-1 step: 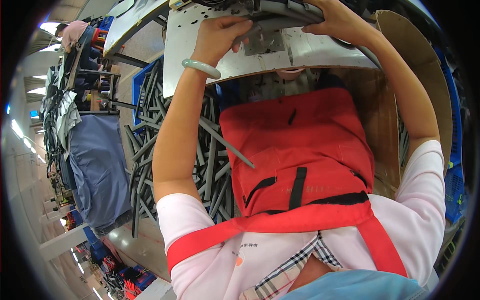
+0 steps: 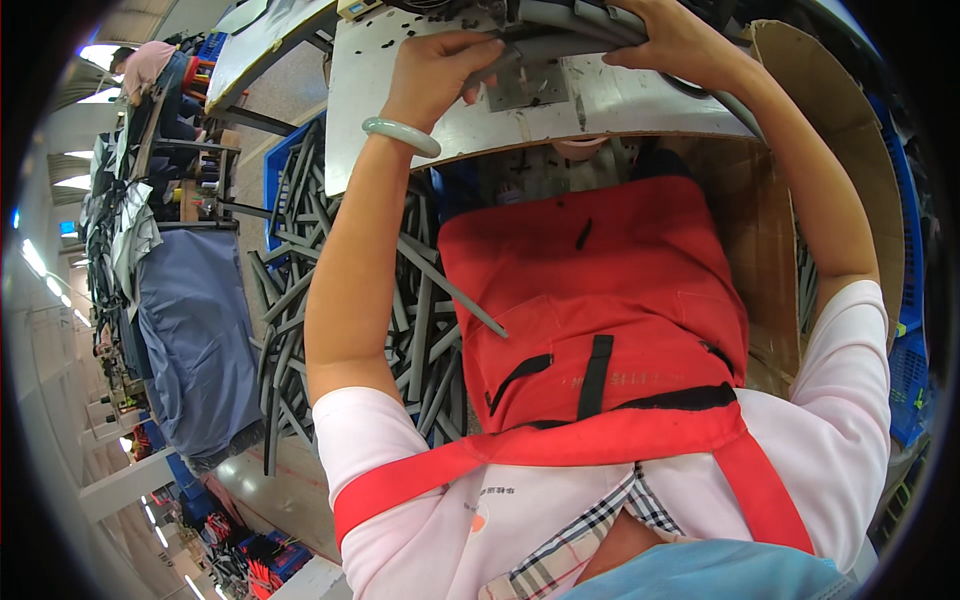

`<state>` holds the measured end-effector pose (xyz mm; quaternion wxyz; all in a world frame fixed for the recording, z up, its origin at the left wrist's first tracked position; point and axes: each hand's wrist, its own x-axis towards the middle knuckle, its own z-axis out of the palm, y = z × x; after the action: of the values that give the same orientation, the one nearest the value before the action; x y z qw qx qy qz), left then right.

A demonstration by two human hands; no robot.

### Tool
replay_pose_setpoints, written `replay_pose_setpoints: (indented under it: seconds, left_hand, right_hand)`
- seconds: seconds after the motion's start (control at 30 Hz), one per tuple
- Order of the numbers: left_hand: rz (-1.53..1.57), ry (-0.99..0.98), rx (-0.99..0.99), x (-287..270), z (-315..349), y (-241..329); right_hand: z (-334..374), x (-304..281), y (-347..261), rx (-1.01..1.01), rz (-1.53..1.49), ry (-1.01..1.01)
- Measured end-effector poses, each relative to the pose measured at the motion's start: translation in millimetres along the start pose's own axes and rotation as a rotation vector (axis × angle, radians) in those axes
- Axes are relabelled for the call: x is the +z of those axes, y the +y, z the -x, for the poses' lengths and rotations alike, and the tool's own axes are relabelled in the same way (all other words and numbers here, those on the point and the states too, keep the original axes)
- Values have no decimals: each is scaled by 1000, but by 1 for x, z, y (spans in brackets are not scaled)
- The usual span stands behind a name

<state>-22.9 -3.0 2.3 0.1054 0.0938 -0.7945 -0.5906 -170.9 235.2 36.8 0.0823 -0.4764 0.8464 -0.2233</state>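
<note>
Hardly anything moved since earlier frame; my left hand (image 2: 432, 78) shifted slightly toward nine o'clock. Grey tube (image 2: 562, 46) at twelve o'clock, over table (image 2: 372, 112): left pinches its end, right hand (image 2: 692, 50) curls around it toward three. Probably light, soft, bendy; best held near ends.

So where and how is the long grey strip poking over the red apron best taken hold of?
Probably pinch the grey strip near its free end, coming from the side of the red apron: that slim, straight end juts clear of the pile over the apron, uncovered, while the other end runs back toward crossing strips.
</note>
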Motion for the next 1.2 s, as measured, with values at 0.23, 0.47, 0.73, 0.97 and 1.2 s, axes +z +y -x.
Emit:
replay_pose_setpoints:
  seconds: [0.23,0.47,0.73,0.97,1.2]
  left_hand:
    - [-10,11,-19,-6,-4,1]
    - [160,110,-122,-12,-27,-18]
    - [-420,54,220,19,44,-2]
    - [151,48,4,48,89,-62]
    - [-575,440,-187,-45,193,-196]
  right_hand:
    - [-8,-1,3,20,-39,-38]
    - [-21,-4,10,69,6,56]
    - [55,53,-9,-192,-84,149]
    - [85,121,-58,-478,-31,44]
    - [107,115,-34,-45,-298,-204]
